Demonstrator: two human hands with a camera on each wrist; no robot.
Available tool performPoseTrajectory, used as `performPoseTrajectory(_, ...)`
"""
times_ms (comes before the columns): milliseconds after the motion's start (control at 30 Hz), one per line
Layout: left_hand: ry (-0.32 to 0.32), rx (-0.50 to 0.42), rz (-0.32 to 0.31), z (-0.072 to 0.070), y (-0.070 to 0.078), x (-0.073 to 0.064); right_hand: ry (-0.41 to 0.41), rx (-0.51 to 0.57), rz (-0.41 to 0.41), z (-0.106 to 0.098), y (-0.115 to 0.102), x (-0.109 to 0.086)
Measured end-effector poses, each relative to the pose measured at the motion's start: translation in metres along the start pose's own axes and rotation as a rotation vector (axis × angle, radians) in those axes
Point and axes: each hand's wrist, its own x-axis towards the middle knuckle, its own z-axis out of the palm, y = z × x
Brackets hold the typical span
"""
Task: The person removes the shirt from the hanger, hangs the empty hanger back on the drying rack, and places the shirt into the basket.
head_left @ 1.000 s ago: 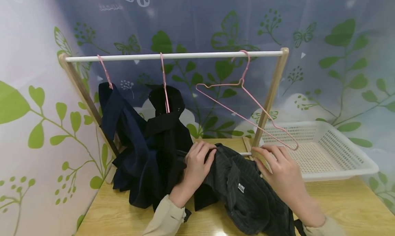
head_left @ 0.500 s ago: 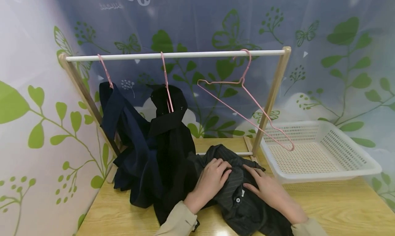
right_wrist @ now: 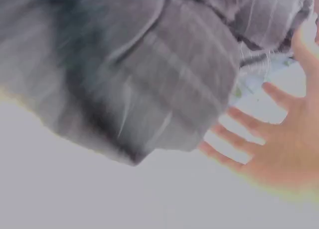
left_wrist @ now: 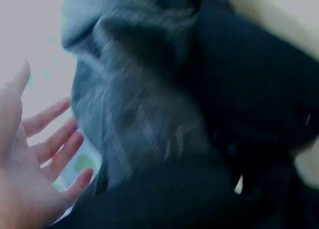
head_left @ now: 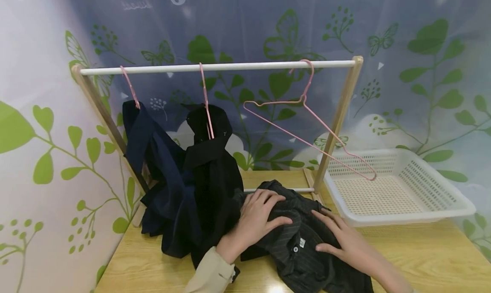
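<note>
A crumpled dark pinstriped shirt [head_left: 307, 229] with a small white label and a button lies on the table. My left hand [head_left: 258, 218] rests on its left part with the fingers spread. On the shirt's right side lies my right hand [head_left: 347, 242], its thumb and fingers apart. Both wrist views show loose, outstretched fingers along the cloth's edge: the left hand [left_wrist: 35, 159] beside the striped folds, the right hand [right_wrist: 269, 134] at the far side of the fabric. Above hangs a bare pink hanger [head_left: 304, 98], tilted down to the right.
The white rail [head_left: 253, 66] has wooden legs. A navy garment [head_left: 153, 156] and a black garment [head_left: 215, 178] hang from pink hangers at left, close to my left hand. A white perforated basket [head_left: 406, 219] stands at right on the wooden table [head_left: 429, 259].
The right hand has come down from beside the hanger's end onto the shirt. The left hand shifted right, then slightly back left, its fingers now spread. The shirt lies flatter; the bare hanger sways slightly.
</note>
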Motion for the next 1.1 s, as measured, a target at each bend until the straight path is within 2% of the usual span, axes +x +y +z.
performPoseTrajectory(100, -0.016, 0.053, -0.001, -0.005, -0.005, -0.001, -0.078, -0.018, -0.027, -0.004, 0.006, -0.013)
performPoseTrajectory(233, -0.146, 0.096, -0.059, 0.004, -0.009, -0.004, -0.166, -0.046, -0.081, -0.002, 0.012, -0.023)
performPoseTrajectory(333, -0.221, 0.057, -0.116, 0.017, -0.011, -0.006, -0.161, -0.079, -0.106, 0.005, 0.015, -0.023)
performPoseTrajectory(433, -0.260, -0.015, -0.180, 0.027, -0.012, -0.006, -0.147, -0.126, -0.092, 0.013, 0.017, -0.018)
performPoseTrajectory(533, -0.296, -0.048, -0.243, 0.034, -0.013, -0.004, -0.127, -0.171, -0.071, 0.020, 0.018, -0.014)
performPoseTrajectory(633, -0.358, -0.039, -0.253, 0.037, -0.013, -0.002, -0.081, -0.213, -0.080, 0.026, 0.018, -0.011)
performPoseTrajectory(733, -0.451, -0.031, -0.202, 0.038, -0.013, -0.003, -0.020, -0.259, -0.122, 0.032, 0.019, -0.005)
performPoseTrajectory(833, -0.526, -0.045, -0.114, 0.039, -0.010, -0.006, 0.039, -0.292, -0.183, 0.035, 0.020, 0.001)
performPoseTrajectory(900, -0.551, -0.055, -0.044, 0.038, -0.008, -0.010, 0.061, -0.299, -0.223, 0.035, 0.020, 0.006)
performPoseTrajectory(1000, -0.577, -0.075, 0.038, 0.035, -0.003, -0.015, 0.030, -0.279, -0.259, 0.031, 0.019, 0.011)
performPoseTrajectory(1100, -0.570, -0.052, 0.062, 0.031, 0.000, -0.019, -0.071, -0.223, -0.240, 0.026, 0.016, 0.015)
